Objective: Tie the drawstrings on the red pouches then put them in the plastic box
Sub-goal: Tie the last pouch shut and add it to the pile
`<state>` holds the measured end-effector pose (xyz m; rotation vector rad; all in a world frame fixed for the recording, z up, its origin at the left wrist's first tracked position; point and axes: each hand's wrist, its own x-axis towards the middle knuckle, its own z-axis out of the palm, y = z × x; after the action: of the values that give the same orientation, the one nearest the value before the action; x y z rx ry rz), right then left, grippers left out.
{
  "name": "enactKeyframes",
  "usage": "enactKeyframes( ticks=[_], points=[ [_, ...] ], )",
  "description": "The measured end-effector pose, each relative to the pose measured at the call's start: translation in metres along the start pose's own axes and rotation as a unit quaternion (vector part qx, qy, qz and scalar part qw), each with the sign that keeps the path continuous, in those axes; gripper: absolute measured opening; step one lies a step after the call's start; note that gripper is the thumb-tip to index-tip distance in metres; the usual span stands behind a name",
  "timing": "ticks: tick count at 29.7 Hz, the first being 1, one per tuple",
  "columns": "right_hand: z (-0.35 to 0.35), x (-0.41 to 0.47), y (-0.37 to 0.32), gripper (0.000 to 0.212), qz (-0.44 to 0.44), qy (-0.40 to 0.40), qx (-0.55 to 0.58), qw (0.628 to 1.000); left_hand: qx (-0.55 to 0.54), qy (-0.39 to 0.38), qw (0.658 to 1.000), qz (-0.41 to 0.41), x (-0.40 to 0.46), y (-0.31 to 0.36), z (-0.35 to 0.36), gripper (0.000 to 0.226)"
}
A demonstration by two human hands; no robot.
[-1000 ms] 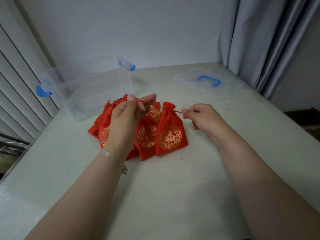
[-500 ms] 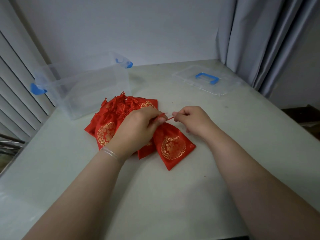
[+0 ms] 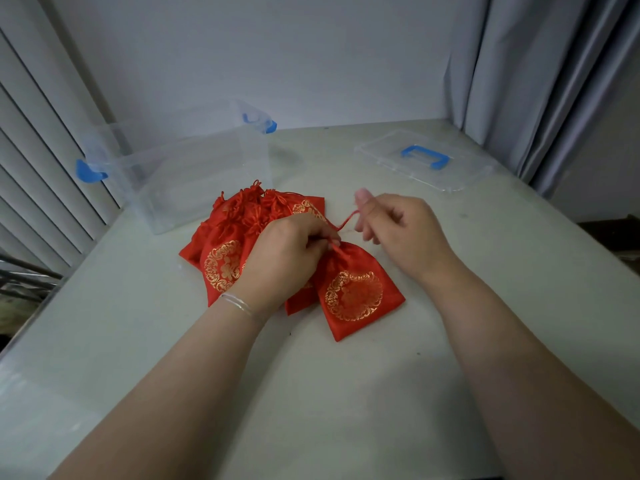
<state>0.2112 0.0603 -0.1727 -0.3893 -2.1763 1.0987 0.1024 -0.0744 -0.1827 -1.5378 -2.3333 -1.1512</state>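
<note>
Both hands pinching — left hand (image 3: 287, 251) pouch (image 3: 356, 289) neck, right hand (image 3: 398, 230) drawstring (image 3: 348, 220)

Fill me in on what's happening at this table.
A person is tying a red pouch. The left hand pinches its gathered neck while the right hand pulls the drawstring up. More pouches lie piled behind. The plastic box holds no pouches; its lid lies apart.

No legible text, label, brand or number in the head view. Red fabric drawstring pouches (image 3: 358, 292) carry only gold round ornamental prints; no characters can be made out in them.
</note>
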Motion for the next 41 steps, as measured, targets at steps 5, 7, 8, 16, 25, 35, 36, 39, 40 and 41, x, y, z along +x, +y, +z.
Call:
enactKeyframes(
  ticks=[5,7,8,16,25,35,36,39,40,41],
  points=[
    [-0.001,0.001,0.006,0.018,0.030,-0.089,-0.012,0.996,0.002,-0.004,0.999,0.038,-0.001,0.003,0.000,0.017],
    [0.004,0.003,0.013,0.017,0.044,-0.141,-0.074,0.986,0.006,-0.006,0.999,0.054,-0.002,0.004,0.000,0.016],
    [0.005,0.003,0.015,0.016,0.049,-0.151,-0.101,0.982,0.003,-0.009,0.999,0.052,-0.002,0.005,0.000,0.016],
    [0.003,0.003,0.015,0.012,0.009,-0.131,-0.156,0.979,-0.161,-0.041,0.982,-0.093,0.001,0.005,-0.003,0.013],
    [-0.003,0.000,-0.001,0.009,-0.060,-0.060,-0.145,0.986,-0.327,-0.024,0.911,-0.249,0.005,-0.003,-0.015,0.011],
    [0.004,-0.004,-0.004,0.012,-0.098,-0.014,-0.150,0.984,-0.229,-0.117,0.956,-0.139,0.002,0.005,-0.014,0.004],
    [0.002,-0.004,-0.005,0.013,-0.098,-0.012,-0.135,0.986,-0.259,-0.114,0.947,-0.151,0.002,0.005,-0.014,0.003],
    [-0.003,-0.005,-0.008,0.019,-0.064,-0.066,-0.087,0.992,-0.368,-0.080,0.902,-0.210,0.002,0.001,-0.017,0.003],
    [-0.004,-0.004,-0.010,0.019,-0.046,-0.101,-0.074,0.991,-0.382,-0.063,0.895,-0.223,0.003,-0.001,-0.019,0.005],
    [-0.007,-0.005,-0.011,0.019,-0.029,-0.137,-0.064,0.988,-0.389,-0.052,0.890,-0.230,0.004,-0.002,-0.019,0.008]
  ],
)
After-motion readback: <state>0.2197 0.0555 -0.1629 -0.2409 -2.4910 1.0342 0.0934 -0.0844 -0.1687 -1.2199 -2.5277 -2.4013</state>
